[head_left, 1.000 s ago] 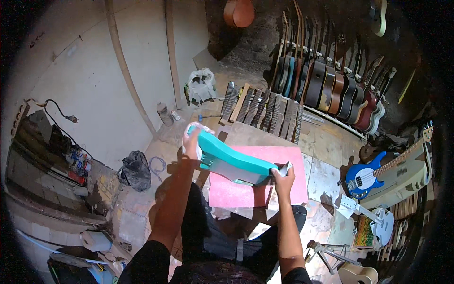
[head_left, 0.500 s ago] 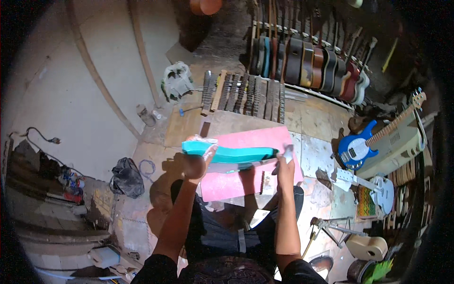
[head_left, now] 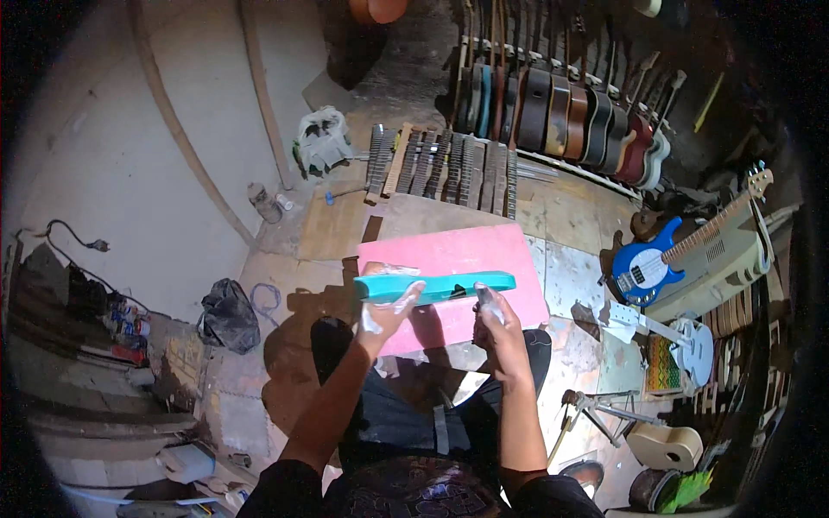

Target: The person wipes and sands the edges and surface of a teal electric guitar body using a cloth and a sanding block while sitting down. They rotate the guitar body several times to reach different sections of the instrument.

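Observation:
My left hand is closed on the left end of a turquoise slab, its fingers dusted with white. The slab, seen nearly edge-on, is long with a smooth curved side, and a dark mark shows near its middle. My right hand is closed near the slab's right part, pinching a small dark grey piece like folded sandpaper. Whether that piece touches the slab is hard to tell. Beneath both hands lies a pink board, partly in shadow.
Several guitar necks lie in a row beyond the board. Guitars stand on a rack at the far right. A blue bass guitar leans at the right, near a pale guitar. A black plastic bag sits at the left.
The slab has turned to show its edge more and has shifted slightly right. My right hand has moved left and down from the slab's end, with the grey piece still in it.

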`<state>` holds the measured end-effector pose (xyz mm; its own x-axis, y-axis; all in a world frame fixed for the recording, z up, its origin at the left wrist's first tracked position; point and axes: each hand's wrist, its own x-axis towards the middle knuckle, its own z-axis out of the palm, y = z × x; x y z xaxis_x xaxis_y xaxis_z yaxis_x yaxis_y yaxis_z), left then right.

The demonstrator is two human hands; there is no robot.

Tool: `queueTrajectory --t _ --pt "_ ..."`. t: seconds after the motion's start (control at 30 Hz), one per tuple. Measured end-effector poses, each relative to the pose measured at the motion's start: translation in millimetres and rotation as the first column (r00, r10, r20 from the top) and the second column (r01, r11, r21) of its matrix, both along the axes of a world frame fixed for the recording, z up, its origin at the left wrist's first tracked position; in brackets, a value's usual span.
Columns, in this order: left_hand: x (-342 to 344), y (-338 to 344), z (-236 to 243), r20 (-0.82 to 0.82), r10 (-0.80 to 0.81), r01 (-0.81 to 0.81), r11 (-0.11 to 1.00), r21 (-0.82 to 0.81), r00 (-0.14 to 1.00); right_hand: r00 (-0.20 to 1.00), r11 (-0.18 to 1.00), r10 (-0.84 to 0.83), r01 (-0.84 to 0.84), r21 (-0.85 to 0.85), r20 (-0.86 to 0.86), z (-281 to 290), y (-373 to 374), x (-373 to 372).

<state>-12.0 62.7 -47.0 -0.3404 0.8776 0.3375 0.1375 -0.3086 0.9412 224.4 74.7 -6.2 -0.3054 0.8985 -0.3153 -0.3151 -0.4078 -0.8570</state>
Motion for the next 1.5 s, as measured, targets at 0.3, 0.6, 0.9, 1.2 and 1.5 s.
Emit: queueTrajectory --t 0.3,0.6,0.9,1.2,1.5 --pt "61 -5 32 -0.211 0.122 -0.067 0.965 0.252 0.970 0.836 0.624 -0.307 -0.183 0.760 0.454 67 -33 -16" --pt "88 -15 19 -0.096 -0.013 0.013 1.000 0.007 0.995 0.695 0.344 -0.426 -0.468 0.814 0.580 93 -52 -11" --pt "93 -11 52 -0.286 0.010 0.027 0.992 0.124 0.958 0.591 0.368 -0.479 -0.536 0.759 0.649 104 -49 -6" --pt "104 7 53 -0.132 -0.076 0.076 0.997 -0.006 0.988 0.482 0.334 -0.529 -0.638 0.694 0.698 122 -40 0" --pt "105 11 69 -0.036 -0.206 0.206 0.978 0.004 0.978 0.414 0.343 -0.563 -0.670 0.658 0.715 133 -27 -2"
